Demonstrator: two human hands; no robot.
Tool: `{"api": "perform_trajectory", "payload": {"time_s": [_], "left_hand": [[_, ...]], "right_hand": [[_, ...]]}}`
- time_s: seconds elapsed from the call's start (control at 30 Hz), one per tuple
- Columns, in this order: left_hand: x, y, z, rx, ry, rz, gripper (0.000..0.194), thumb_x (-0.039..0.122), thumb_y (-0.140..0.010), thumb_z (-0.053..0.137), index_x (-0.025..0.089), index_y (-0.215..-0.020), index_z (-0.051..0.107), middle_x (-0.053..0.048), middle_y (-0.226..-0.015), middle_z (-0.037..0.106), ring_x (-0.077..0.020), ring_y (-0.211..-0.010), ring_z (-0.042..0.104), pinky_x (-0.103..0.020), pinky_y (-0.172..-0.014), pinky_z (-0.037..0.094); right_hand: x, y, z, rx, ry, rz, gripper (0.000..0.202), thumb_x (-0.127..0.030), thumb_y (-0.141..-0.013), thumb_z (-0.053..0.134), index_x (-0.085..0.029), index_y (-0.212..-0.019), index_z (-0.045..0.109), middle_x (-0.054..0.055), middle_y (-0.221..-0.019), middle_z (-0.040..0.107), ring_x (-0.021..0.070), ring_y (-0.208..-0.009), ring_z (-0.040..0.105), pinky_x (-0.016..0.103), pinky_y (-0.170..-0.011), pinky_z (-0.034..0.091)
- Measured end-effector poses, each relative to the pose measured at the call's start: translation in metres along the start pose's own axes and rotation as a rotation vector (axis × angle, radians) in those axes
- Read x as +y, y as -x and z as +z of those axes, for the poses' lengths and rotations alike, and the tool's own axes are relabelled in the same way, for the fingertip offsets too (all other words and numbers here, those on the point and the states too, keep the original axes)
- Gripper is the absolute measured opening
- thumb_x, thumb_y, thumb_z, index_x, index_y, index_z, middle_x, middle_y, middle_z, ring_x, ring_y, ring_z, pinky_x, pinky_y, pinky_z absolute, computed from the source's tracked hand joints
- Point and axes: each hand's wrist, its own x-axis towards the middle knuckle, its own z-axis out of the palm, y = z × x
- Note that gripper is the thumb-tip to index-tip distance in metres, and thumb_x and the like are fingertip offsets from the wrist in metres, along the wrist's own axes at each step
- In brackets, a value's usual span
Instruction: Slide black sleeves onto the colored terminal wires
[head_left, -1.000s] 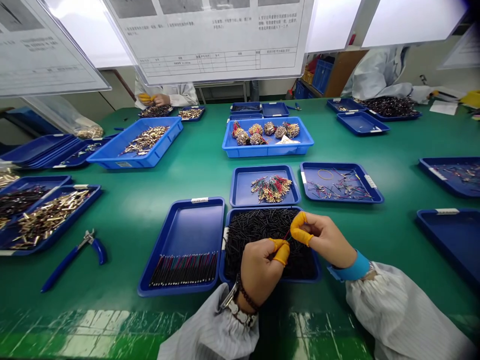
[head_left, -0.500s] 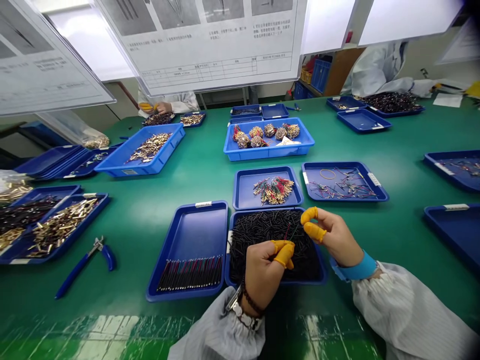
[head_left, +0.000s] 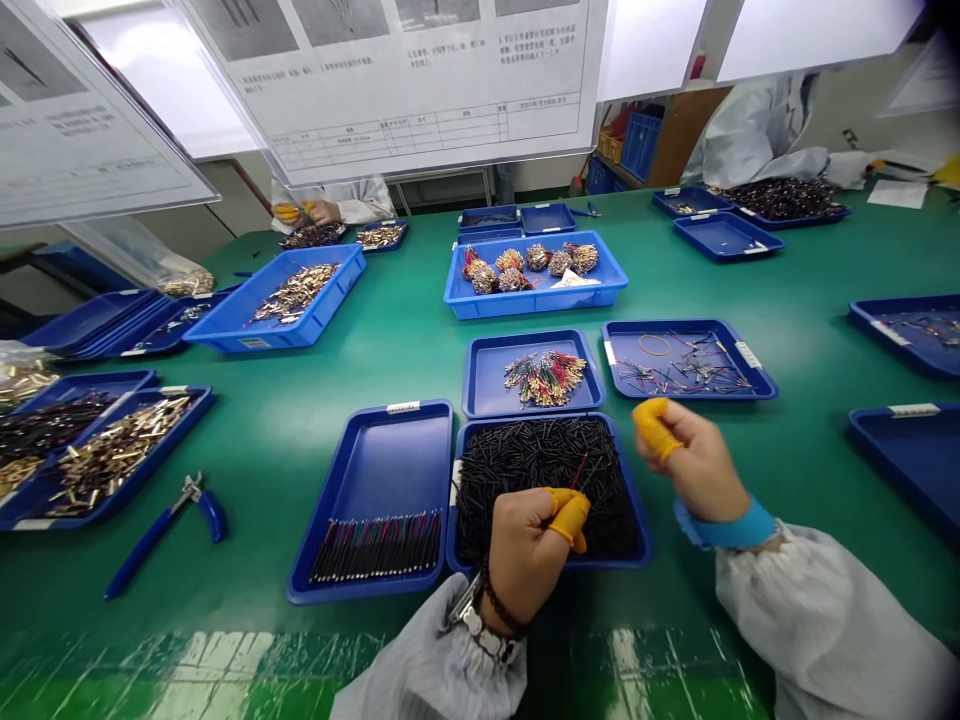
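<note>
My left hand (head_left: 529, 545), in yellow finger cots, pinches a thin red and green wire lead (head_left: 580, 472) whose ends stick up from the fingertips. Beneath it lies a heap of short black tubes (head_left: 517, 450) in a blue tray (head_left: 641, 530). To the right, my right hand (head_left: 697, 460) hangs over the green table with its cot-covered fingers pressed together; anything between them is too small to make out. Left of the tubes, a tray (head_left: 390, 440) carries a neat row of black-sleeved wires (head_left: 379, 547).
Behind the tubes, a tray (head_left: 480, 400) bears a fan of gold-tipped wires (head_left: 546, 378); beside it, another tray (head_left: 690, 390) has loose wires. Cutting pliers (head_left: 169, 520) lie at left. A deeper bin (head_left: 536, 300) with wire bundles stands farther back. Co-workers' sleeves show across the table.
My right hand has moved right, away from the wire lead, and its fingers have closed together. My left hand stays over the black tubes, still pinching the lead.
</note>
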Motion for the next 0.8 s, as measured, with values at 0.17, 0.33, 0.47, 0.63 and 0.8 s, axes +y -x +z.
{"api": "perform_trajectory", "payload": {"time_s": [0.17, 0.33, 0.47, 0.63, 0.8], "left_hand": [[-0.002, -0.002, 0.002, 0.000, -0.042, -0.001, 0.034, 0.022, -0.084, 0.054, 0.014, -0.052, 0.063, -0.001, -0.050, 0.061, -0.0091, -0.048, 0.052, -0.019, -0.049, 0.037], [-0.001, 0.000, 0.002, -0.020, -0.041, 0.011, 0.035, 0.021, -0.084, 0.054, 0.014, -0.051, 0.062, -0.001, -0.050, 0.061, -0.0090, -0.048, 0.053, -0.019, -0.049, 0.038], [-0.002, 0.002, 0.002, -0.044, -0.024, 0.012, 0.036, 0.018, -0.084, 0.052, 0.015, -0.049, 0.061, -0.001, -0.050, 0.061, -0.0091, -0.048, 0.053, -0.019, -0.049, 0.039], [-0.001, 0.000, 0.002, -0.063, -0.061, 0.027, 0.034, 0.015, -0.082, 0.052, 0.016, -0.050, 0.061, 0.000, -0.050, 0.060, -0.0089, -0.048, 0.053, -0.019, -0.049, 0.039], [0.000, 0.000, 0.001, -0.060, -0.061, 0.036, 0.034, 0.016, -0.082, 0.054, 0.016, -0.049, 0.061, 0.000, -0.049, 0.060, -0.0089, -0.047, 0.053, -0.019, -0.048, 0.039]], "right_hand": [[-0.006, 0.012, 0.027, -0.227, 0.109, 0.073, 0.017, -0.030, -0.076, 0.062, -0.019, -0.077, 0.050, -0.003, -0.065, 0.042, 0.0089, -0.052, 0.035, 0.024, -0.048, 0.029], [-0.002, 0.008, 0.016, -0.093, 0.174, -0.009, 0.014, -0.030, -0.078, 0.059, -0.019, -0.074, 0.053, -0.003, -0.060, 0.043, 0.0102, -0.052, 0.036, 0.024, -0.046, 0.031], [-0.002, 0.004, 0.001, 0.083, 0.094, 0.017, 0.017, -0.036, -0.077, 0.060, -0.020, -0.080, 0.053, -0.006, -0.052, 0.037, 0.0088, -0.043, 0.028, 0.023, -0.040, 0.023], [-0.006, 0.014, 0.023, -0.214, 0.132, 0.041, 0.018, -0.034, -0.075, 0.063, -0.020, -0.080, 0.053, -0.004, -0.060, 0.042, 0.0101, -0.050, 0.034, 0.024, -0.046, 0.031], [-0.005, 0.010, 0.017, -0.045, 0.239, -0.039, 0.017, -0.036, -0.082, 0.054, -0.020, -0.075, 0.051, -0.004, -0.057, 0.041, 0.0110, -0.049, 0.035, 0.024, -0.045, 0.029]]}}
